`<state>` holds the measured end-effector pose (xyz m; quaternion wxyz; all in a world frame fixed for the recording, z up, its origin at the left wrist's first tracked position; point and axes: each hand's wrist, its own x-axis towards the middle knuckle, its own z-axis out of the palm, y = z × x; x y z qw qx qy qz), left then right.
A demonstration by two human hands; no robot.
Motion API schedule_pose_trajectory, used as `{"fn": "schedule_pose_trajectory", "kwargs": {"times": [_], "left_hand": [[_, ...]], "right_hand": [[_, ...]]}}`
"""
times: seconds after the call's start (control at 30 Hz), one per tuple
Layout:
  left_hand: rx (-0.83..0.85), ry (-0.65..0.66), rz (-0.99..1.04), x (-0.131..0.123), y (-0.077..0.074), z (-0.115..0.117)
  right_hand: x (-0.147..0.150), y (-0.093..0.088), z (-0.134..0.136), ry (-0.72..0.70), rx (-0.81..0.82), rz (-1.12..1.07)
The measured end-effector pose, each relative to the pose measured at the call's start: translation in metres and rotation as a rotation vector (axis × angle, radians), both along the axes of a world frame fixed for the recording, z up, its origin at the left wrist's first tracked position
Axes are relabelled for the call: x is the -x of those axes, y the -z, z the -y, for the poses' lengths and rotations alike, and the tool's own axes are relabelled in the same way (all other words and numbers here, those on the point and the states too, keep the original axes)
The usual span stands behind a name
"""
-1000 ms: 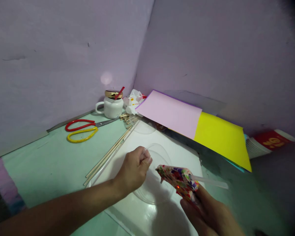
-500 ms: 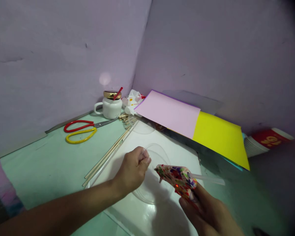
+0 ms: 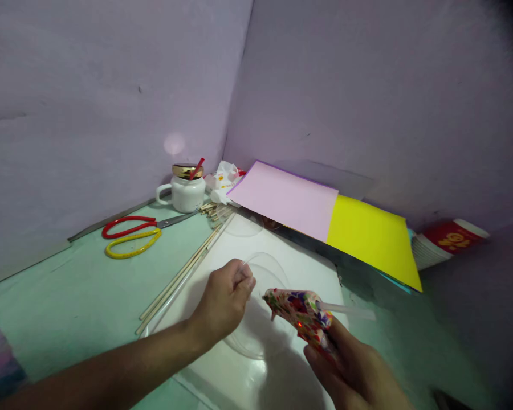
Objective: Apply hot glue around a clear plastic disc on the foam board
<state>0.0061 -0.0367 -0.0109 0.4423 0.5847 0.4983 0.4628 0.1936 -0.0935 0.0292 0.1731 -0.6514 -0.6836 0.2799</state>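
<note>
Head camera turns slightly right; left hand (image 3: 223, 297) pinches thin clear disc (image 3: 272, 272); right hand (image 3: 351, 365) clenches multicoloured glue gun (image 3: 296, 310) near right edge of glossy white board (image 3: 310, 269).

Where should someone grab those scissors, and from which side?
Probably the scissors are best held by their red and yellow loops, from above and the left: they lie flat, loops toward the left, while the metal blades point away toward the white mug.
</note>
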Motion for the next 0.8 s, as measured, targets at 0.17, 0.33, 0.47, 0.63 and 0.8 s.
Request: {"fn": "schedule_pose_trajectory", "kwargs": {"times": [0.17, 0.33, 0.47, 0.63, 0.8], "left_hand": [[-0.015, -0.012, -0.008, 0.0, 0.0, 0.001], [-0.018, -0.003, 0.003, 0.0, 0.002, 0.0], [-0.018, -0.004, 0.002, -0.001, 0.001, 0.0], [-0.026, -0.044, -0.054, 0.0, 0.0, -0.003], [-0.097, -0.052, -0.178, 0.002, 0.007, 0.0]], "right_hand": [[0.0, -0.001, -0.003, -0.043, 0.12, -0.041], [0.001, -0.003, -0.001, -0.041, 0.116, -0.053], [0.001, -0.004, 0.0, -0.048, 0.098, -0.034], [0.002, -0.002, -0.006, -0.074, 0.115, -0.042], [0.009, -0.015, -0.001, -0.019, 0.072, -0.081]]}}
